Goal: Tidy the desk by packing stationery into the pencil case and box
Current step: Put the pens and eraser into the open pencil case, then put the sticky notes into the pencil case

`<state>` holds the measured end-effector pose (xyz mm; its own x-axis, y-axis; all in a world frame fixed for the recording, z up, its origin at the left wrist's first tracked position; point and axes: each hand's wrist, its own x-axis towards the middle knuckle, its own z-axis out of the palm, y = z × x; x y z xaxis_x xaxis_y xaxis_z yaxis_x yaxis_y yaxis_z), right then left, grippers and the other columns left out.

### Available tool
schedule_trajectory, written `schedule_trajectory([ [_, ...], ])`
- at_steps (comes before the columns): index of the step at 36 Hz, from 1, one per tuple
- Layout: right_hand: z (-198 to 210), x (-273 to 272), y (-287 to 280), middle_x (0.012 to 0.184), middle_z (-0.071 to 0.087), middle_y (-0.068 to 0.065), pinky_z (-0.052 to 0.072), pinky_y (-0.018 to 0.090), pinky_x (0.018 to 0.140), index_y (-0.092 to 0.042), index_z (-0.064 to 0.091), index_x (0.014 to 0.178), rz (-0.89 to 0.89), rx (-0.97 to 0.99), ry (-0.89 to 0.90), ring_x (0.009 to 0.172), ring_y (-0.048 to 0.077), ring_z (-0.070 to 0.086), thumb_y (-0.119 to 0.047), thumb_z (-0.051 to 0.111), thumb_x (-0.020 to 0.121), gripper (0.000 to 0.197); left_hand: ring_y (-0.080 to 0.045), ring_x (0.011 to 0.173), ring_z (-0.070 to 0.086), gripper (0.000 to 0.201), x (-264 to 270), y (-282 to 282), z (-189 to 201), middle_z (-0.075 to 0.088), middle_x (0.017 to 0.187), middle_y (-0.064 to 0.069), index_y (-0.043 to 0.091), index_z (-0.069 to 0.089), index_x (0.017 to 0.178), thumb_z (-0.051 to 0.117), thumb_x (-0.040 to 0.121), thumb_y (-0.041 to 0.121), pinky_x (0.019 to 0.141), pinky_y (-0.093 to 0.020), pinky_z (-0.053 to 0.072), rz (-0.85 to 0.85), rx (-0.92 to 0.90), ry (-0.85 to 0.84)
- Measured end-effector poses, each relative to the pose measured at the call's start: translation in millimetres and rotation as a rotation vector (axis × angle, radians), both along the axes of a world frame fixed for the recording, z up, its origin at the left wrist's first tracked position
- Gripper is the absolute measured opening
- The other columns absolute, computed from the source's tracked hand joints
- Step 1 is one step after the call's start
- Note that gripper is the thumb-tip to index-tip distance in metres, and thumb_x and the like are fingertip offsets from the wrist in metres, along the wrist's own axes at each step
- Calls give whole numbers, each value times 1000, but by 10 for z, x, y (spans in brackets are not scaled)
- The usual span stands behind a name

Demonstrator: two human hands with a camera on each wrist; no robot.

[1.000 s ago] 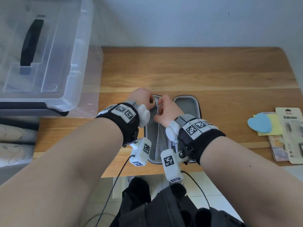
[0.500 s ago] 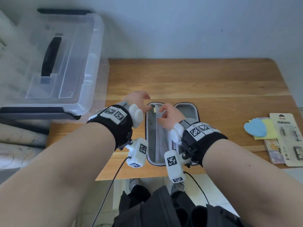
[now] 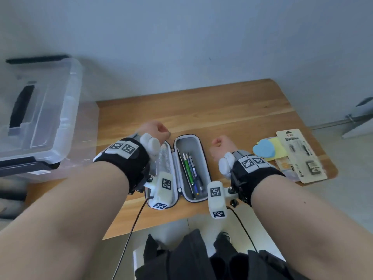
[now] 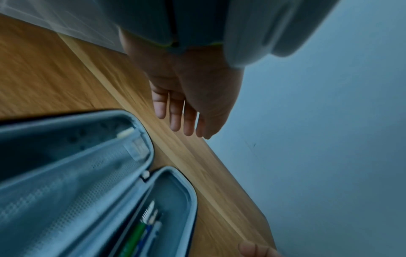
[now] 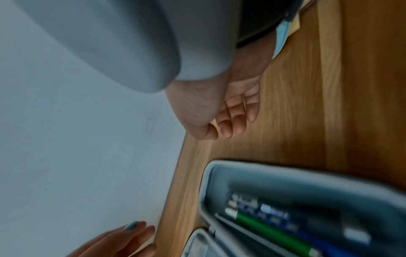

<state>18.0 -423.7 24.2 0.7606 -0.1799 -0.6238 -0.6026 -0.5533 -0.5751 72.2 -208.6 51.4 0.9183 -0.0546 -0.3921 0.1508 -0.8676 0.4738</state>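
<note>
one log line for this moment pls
pencil case open on desk | pens inside | left hand empty | right hand empty

The open case (image 3: pixel 181 168) lies on the tabletop (image 3: pixel 222 110) between both hands' fingers (image 4: pixel 175 118), pens (image 3: pixel 190 172) in its right half; box (image 3: pixel 40 118) left, notes (image 3: pixel 264 148) right.

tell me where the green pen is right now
In the head view the green pen lies inside the right half of the open pencil case at mid-desk, beside blue pens, between the two hands.
</note>
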Motion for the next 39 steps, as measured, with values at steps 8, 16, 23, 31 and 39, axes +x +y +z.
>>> schedule_trajectory([
  [8, -119, 84, 534, 89, 50, -2, 43, 25, 66, -22, 48, 105, 121, -69, -32, 72, 17, 53, -13, 49, 89, 19, -25, 93, 64, 19, -132, 580, -6, 68, 99, -6, 15, 65, 100, 58, 89, 29, 80, -35, 53, 124, -1, 52],
  [16, -169, 353, 979, 88, 54, -3, 43, 26, 73, -19, 52, 108, 146, -190, -77, 80, 20, 56, -24, 54, 88, 21, -23, 86, 64, 22, -193, 987, -36, 69, 93, -4, 18, 67, 104, 55, 90, 32, 76, -32, 52, 87, -2, 158],
  [23, -172, 588, 1649, 97, 57, -2, 42, 25, 75, -18, 48, 128, 352, -189, -56, 83, 16, 56, -33, 58, 86, 46, -25, 116, 57, 40, -132, 1321, -122, 61, 129, -1, 18, 56, 130, 57, 92, 27, 97, -35, 46, 97, -29, 207],
  [31, -98, 723, 2167, 112, 64, 1, 49, 34, 88, -20, 51, 124, 486, -218, -70, 101, 20, 61, -32, 65, 81, 47, -24, 118, 56, 43, -16, 1547, -182, 59, 132, -4, 13, 54, 132, 56, 92, 30, 98, -35, 45, -2, 53, 204],
  [39, -159, 641, 2298, 119, 60, -1, 48, 29, 86, -21, 48, 128, 476, -223, 0, 107, 19, 59, -17, 60, 81, 49, -16, 68, 48, 10, -28, 1621, -291, 51, 80, 1, 22, 55, 87, 57, 91, 32, 57, -25, 31, 57, 25, 300],
])
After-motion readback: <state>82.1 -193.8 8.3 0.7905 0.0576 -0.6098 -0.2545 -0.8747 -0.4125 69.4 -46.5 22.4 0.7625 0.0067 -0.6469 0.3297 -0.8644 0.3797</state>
